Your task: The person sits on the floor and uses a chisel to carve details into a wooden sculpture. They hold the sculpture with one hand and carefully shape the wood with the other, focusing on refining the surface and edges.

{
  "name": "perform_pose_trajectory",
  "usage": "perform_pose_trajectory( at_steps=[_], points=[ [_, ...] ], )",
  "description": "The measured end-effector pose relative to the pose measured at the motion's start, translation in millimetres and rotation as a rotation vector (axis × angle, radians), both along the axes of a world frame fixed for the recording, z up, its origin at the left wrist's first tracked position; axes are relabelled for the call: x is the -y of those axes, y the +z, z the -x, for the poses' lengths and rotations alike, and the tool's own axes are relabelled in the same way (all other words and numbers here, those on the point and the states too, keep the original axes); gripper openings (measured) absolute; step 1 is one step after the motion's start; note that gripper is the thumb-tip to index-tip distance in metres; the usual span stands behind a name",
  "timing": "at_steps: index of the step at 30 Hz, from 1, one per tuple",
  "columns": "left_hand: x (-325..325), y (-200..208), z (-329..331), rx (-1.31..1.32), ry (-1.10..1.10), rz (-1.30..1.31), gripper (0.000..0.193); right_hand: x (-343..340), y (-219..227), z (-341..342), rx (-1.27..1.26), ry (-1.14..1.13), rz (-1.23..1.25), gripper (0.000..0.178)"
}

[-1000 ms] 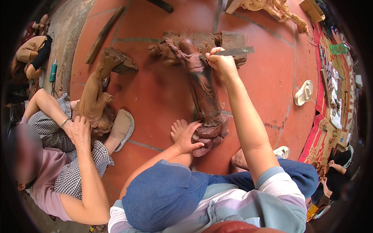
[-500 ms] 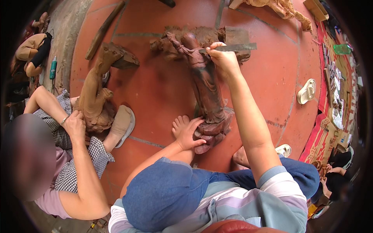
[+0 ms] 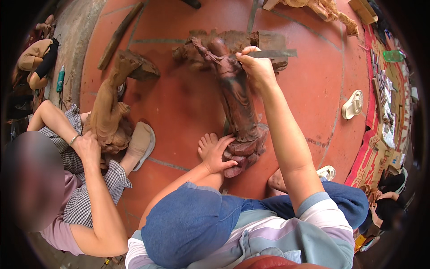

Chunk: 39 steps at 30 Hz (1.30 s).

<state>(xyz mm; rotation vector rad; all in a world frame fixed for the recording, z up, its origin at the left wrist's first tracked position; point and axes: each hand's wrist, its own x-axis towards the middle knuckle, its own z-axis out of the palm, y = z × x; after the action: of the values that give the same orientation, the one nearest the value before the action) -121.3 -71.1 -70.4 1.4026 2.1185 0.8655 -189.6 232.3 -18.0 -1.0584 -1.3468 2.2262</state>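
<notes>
To your left, a co-worker in checked trousers (image 3: 114, 193) sits on the red tiled floor (image 3: 309, 103), with a pale carved wooden figure (image 3: 106, 114) just beside them. Beyond that figure you have a long wooden bar (image 3: 120, 36) lying at a slant, near a grey concrete strip (image 3: 80, 36) where a green tool (image 3: 60, 79) shows. At your upper right are a light-coloured carving (image 3: 329, 10), cut by the view's edge, and a cardboard box (image 3: 363, 11) near it. On your right, a pale sandal (image 3: 352, 104) lies near a red patterned mat (image 3: 363, 154); farther out you see a green plastic item (image 3: 393, 56) and a row of slim tools (image 3: 375, 62).
</notes>
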Motion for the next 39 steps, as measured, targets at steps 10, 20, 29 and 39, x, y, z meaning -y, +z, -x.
perform_pose_trajectory(
  at_steps=[10, 20, 29, 39],
  points=[
    [2.9, -11.7, -3.9, 0.034, 0.005, -0.044, 0.090, 12.4, -6.4, 4.7, 0.009, -0.100, -0.131, 0.018],
    [-0.8, -6.8, -3.5, 0.004, -0.002, -0.054, 0.089, 15.8, -7.2, 8.0, 0.053, -0.095, -0.291, 0.016],
    [-0.9, -8.9, -2.2, 0.016, -0.013, -0.018, 0.090, 8.1, -1.4, 8.9, 0.078, -0.070, -0.207, 0.015],
    [1.7, -11.7, -2.1, 0.028, -0.018, -0.021, 0.089, 1.0, 0.4, 6.8, 0.108, -0.059, -0.039, 0.018]
  ],
)
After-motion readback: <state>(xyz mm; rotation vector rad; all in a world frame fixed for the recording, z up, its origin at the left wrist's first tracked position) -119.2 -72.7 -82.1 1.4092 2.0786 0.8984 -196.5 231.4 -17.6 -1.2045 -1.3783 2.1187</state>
